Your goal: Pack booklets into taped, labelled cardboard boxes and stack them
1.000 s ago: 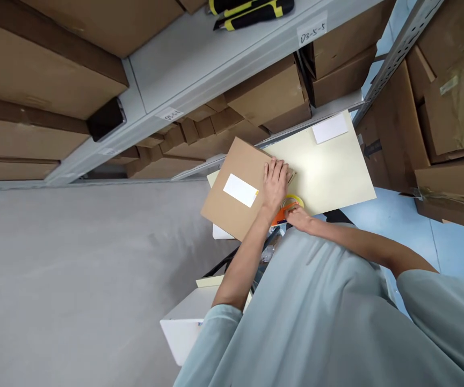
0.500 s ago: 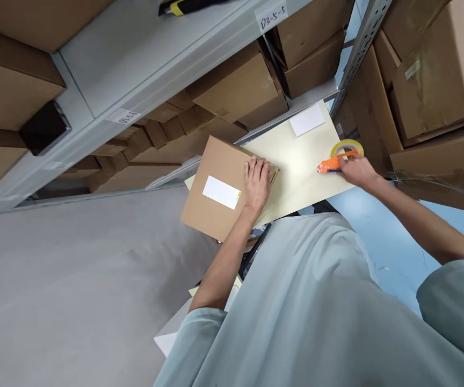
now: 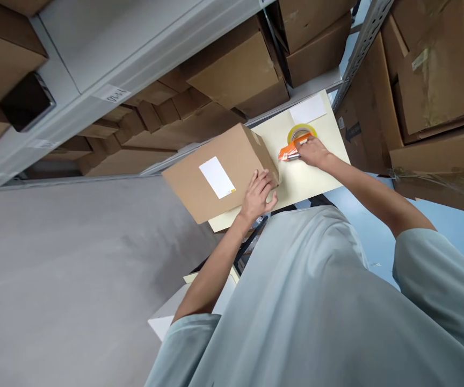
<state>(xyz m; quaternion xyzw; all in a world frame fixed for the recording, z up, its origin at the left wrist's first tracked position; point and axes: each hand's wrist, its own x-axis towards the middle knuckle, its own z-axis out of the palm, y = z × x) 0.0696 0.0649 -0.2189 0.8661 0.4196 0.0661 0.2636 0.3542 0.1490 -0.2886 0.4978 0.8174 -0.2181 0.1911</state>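
A brown cardboard box [image 3: 232, 148] with a white label [image 3: 217, 177] rests on the cream tabletop [image 3: 314, 177]. My left hand [image 3: 258, 194] touches the box's near right corner, its fingers spread and lying along the edge. To the right of the box, my right hand [image 3: 313, 151] grips an orange tape dispenser [image 3: 289, 150] that carries a roll of yellowish tape [image 3: 296, 129]. The dispenser's front end points toward the box, a short gap from it. A white sheet of paper [image 3: 307, 109] lies at the far right of the tabletop.
Behind the table, a grey metal shelf [image 3: 143, 59] holds many cardboard boxes [image 3: 240, 70]. More taped cartons [image 3: 437, 80] are stacked at the right. A grey wall [image 3: 74, 269] stands at the left, and blue floor [image 3: 353, 209] shows on the right.
The box has turned, bringing its right side face into view. My right hand has moved left toward the box with the tape dispenser. My left hand has slid from the box's top to its near corner.
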